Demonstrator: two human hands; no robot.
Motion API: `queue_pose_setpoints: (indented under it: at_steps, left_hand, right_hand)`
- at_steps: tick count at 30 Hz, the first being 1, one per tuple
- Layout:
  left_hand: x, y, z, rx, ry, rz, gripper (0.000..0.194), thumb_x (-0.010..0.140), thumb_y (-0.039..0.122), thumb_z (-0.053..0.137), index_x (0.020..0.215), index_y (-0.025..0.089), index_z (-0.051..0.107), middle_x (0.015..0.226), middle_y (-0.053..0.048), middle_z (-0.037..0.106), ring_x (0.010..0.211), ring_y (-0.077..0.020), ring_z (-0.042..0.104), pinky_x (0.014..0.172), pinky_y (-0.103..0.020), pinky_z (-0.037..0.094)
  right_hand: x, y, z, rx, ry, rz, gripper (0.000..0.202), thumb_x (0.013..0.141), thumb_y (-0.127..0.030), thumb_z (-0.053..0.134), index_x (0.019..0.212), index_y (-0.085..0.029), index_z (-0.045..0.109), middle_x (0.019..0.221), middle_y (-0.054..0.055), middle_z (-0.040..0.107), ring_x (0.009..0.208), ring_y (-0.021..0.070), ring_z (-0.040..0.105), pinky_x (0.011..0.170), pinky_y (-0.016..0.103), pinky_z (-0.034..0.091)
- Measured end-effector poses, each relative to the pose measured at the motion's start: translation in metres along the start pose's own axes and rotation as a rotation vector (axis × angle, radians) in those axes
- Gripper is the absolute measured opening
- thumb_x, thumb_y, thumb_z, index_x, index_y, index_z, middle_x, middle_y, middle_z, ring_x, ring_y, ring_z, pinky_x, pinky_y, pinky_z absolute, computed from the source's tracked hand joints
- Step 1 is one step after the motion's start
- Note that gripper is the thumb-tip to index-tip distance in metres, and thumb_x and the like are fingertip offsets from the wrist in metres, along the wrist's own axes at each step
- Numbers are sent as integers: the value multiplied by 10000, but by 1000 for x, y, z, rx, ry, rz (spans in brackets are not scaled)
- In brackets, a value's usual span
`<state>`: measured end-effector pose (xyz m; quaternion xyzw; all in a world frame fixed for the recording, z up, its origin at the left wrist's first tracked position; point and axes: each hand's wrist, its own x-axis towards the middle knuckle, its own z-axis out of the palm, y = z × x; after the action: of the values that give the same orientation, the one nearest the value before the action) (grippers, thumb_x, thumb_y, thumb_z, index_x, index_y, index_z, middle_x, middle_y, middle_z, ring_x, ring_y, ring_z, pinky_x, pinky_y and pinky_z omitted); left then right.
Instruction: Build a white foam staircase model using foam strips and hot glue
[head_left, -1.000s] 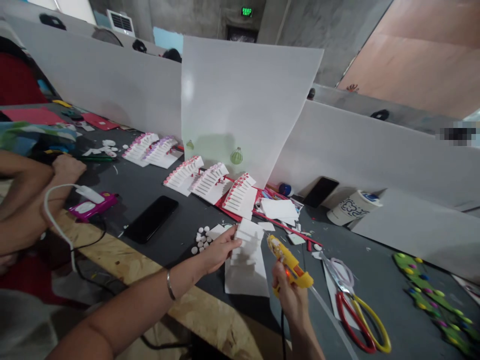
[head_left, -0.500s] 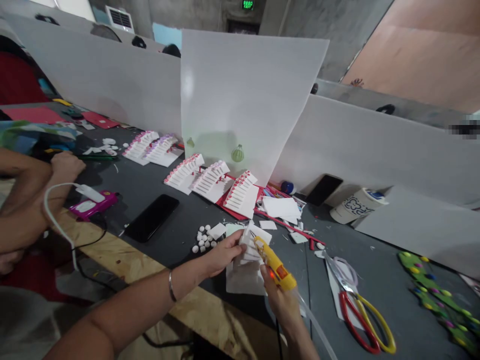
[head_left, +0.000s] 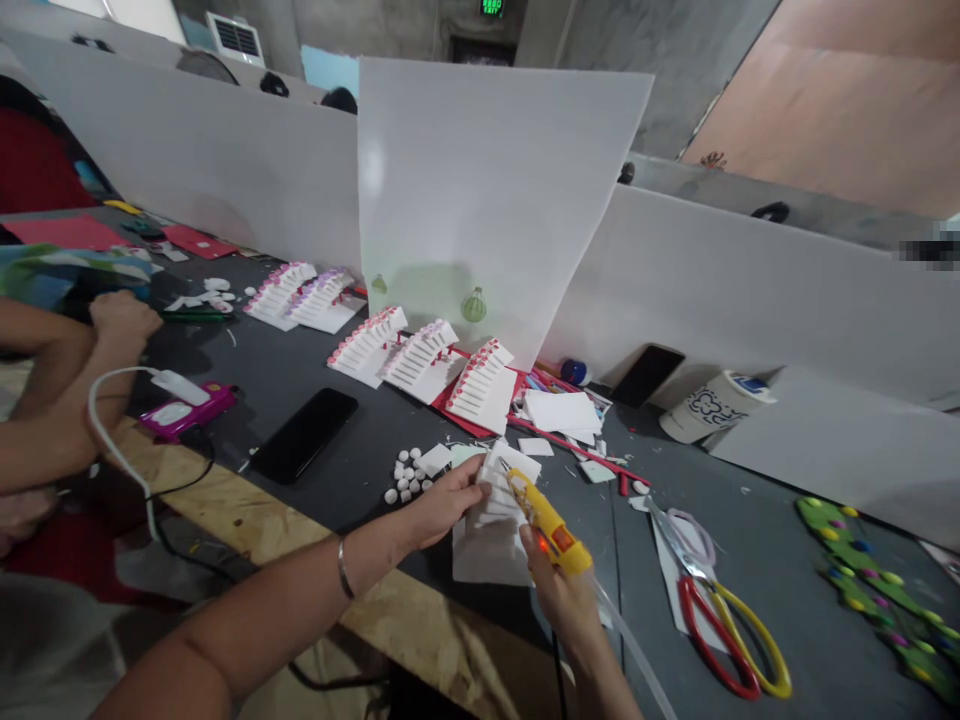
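Note:
My left hand is closed on the left edge of a white stepped paper piece, which rests over a white sheet at the table's front. A yellow glue gun with a small red light is in my right hand, its fingers wrapped round the handle. The gun's metal tip is at the upper part of the paper piece; whether it touches cannot be made out. Small white round pieces lie left of my left hand. Behind stand several white stepped pieces with red dots.
Large scissors lie at the right, near a green decorated piece. A cup and a phone are behind. Another phone, a pink device and a person's arms are left. A white board stands behind.
My left hand has shifted very slightly with the paper piece, while the glue gun stays nearly where it was. The neighbouring person's hand has moved a little left.

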<state>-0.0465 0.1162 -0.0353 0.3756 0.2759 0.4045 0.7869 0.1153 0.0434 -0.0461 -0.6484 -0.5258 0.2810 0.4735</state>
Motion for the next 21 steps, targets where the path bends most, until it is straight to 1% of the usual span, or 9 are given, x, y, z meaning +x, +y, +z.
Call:
queue_pose_setpoints:
  at_steps: [3,4,10,14,17,19,21]
  left_hand:
    - [0,0,0,-14,2,-5,413,746,221,721,1152,214,641,1054,-52,690,938,-185,613,824,-256,418]
    - [0,0,0,-21,2,-3,414,746,218,719,1152,211,640,1045,-52,691,924,-182,615,818,-254,418]
    - [3,1,-3,-45,7,23,457,730,230,730,1176,204,636,989,-55,707,851,-182,627,761,-257,422]
    - [4,2,-5,-66,17,33,496,717,234,744,1197,199,626,1021,-66,710,913,-205,630,770,-265,426]
    - [4,3,-5,-70,29,38,486,722,224,740,1195,198,627,1031,-65,713,908,-200,638,780,-266,430]
    - [4,5,-6,-83,35,42,498,726,220,740,1208,205,619,1027,-64,716,898,-199,645,779,-270,436]
    - [5,7,-7,-103,53,35,517,720,222,745,1219,211,612,1016,-63,720,896,-203,651,771,-274,444]
  right_hand:
    - [1,0,-1,30,-70,6,349,761,-545,612,628,-223,620,456,-26,493,445,145,474,403,241,375]
    - [2,-1,-3,36,-67,8,348,762,-546,608,629,-224,618,454,-25,493,444,147,474,399,243,374]
    - [6,-8,-10,19,29,40,371,725,-566,607,582,-225,573,466,-13,511,428,146,462,398,256,382]
    - [7,-3,-11,16,28,36,367,734,-564,590,597,-224,578,486,-12,521,452,152,481,443,269,411]
    - [9,2,-12,29,56,48,384,725,-580,610,580,-229,551,464,-21,481,456,154,480,450,273,398]
    - [12,5,-13,66,61,64,417,726,-597,620,558,-230,516,455,-31,454,446,141,455,444,267,377]
    - [18,7,-17,181,72,113,460,756,-614,598,546,-228,462,457,-44,427,424,116,413,422,252,343]
